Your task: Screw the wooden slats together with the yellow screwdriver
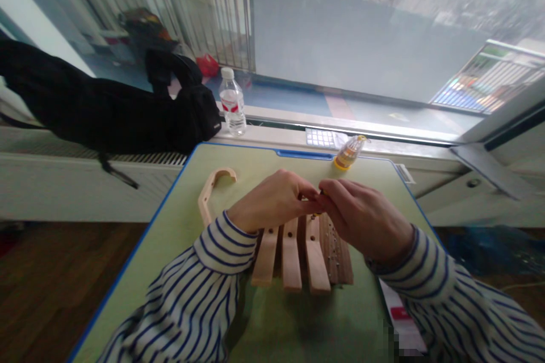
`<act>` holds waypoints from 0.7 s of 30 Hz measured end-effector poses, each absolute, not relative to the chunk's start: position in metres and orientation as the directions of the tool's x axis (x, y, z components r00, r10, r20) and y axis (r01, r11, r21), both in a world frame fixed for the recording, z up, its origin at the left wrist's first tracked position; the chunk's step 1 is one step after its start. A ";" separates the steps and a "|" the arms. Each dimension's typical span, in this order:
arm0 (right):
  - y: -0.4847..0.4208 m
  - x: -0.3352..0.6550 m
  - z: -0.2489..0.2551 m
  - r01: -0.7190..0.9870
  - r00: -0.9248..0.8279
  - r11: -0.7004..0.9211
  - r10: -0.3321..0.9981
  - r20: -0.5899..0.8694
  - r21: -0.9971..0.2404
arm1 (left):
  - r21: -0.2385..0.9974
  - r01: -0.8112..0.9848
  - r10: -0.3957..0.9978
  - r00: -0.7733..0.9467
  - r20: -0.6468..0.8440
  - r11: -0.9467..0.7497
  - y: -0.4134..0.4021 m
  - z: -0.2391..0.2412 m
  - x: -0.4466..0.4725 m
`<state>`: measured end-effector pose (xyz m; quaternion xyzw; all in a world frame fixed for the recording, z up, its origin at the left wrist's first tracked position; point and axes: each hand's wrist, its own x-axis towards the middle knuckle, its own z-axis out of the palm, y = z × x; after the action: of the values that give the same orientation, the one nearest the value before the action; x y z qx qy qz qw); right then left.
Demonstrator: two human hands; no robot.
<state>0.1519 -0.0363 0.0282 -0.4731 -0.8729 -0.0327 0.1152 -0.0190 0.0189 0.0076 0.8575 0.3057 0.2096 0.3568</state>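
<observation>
I can't tell what my fingers (331, 190) pinch. My left hand (272, 201) and right hand (366, 218) cover the far ends of the wooden slats (292, 261); a blurred patch (394, 341) masks the near corner of the bench (179, 204)

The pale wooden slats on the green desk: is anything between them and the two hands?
Nothing visible does. The left hand and right hand lie right over the far ends of the pale wooden slats, fingertips meeting. The curved wooden piece lies apart, to the left.

Your left hand (275, 201) and right hand (366, 218) meet palms-down, fingertips apparently pinched together where they touch; both forearms angle inward.
</observation>
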 end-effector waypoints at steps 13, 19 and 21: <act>-0.039 0.148 0.026 0.836 -0.516 0.545 0.819 0.249 -0.058 | 0.678 0.476 0.731 0.669 0.136 -0.561 0.030 0.007 -0.040; -0.044 0.150 0.026 0.838 -0.503 0.535 0.834 0.225 -0.108 | 0.605 0.590 0.720 0.693 -0.040 -0.534 0.038 -0.002 -0.048; -0.044 0.151 0.027 0.839 -0.504 0.534 0.837 0.213 -0.110 | 0.596 0.610 0.720 0.690 -0.074 -0.523 0.037 -0.001 -0.050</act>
<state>0.1508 -0.0437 0.0271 -0.4829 -0.8673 -0.0037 0.1209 -0.0503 0.0370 -0.0007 0.8678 0.3831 0.0913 0.3030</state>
